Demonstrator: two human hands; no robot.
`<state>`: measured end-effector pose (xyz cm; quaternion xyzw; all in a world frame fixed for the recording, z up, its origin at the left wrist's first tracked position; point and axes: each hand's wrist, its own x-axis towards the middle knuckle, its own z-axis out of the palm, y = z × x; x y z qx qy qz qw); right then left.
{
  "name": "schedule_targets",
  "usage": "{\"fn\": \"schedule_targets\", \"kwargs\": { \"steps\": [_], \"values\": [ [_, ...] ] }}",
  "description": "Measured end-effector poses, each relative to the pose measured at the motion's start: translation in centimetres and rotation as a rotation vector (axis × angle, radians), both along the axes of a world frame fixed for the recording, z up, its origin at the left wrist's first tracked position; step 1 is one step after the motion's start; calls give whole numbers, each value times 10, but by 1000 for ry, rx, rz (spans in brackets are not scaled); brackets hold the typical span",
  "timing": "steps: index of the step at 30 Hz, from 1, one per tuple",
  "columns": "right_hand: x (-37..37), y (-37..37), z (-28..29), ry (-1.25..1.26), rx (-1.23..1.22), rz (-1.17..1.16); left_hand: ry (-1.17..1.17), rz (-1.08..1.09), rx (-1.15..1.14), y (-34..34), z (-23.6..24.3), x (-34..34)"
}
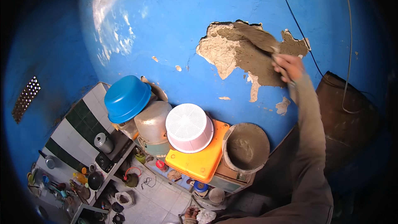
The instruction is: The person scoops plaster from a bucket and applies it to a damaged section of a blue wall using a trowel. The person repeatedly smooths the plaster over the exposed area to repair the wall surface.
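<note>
My right hand (289,67) is closed round the handle of a trowel (262,39), reaching up to the blue wall (174,20). The trowel's blade is blurred and lies against wet grey-brown mortar (255,60) in a broken patch where the paint has come away. Pale bare plaster (217,52) shows on the patch's left side. At the bottom edge, my left hand (192,212) is small and partly cut off, its fingers curled in; what they hold cannot be made out. Beside it is a whitish lump (205,215).
Below the patch stand a mortar bucket (246,147), a pink-white strainer basin (190,126) on an orange lid (199,161), a metal pot (152,118) and a blue basin (127,98). A cable (296,18) hangs at right. Kitchenware crowds the lower left counter (103,182).
</note>
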<state>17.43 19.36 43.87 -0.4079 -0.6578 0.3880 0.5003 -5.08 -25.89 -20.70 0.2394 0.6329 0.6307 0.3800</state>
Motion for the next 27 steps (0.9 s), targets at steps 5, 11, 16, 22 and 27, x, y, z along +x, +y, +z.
{"fn": "schedule_targets", "kwargs": {
  "steps": [5, 11, 16, 22, 27],
  "values": [
    [88, -90, -71, 32, -36, -62, -277, 49, -31, -1, -3, 9],
    [122, -88, -215, -634, 273, -94, -1, -538, -92, 89, 137, 1],
    [81, -67, -274, -1234, 445, -119, -19, -585, 177, 182, 212, 38],
    [52, -38, -315, -1308, 624, -82, -45, -305, 373, 263, 250, 67],
    [42, -38, -338, -1375, 288, -42, -68, -273, 376, 290, 216, 63]
  ]
}}
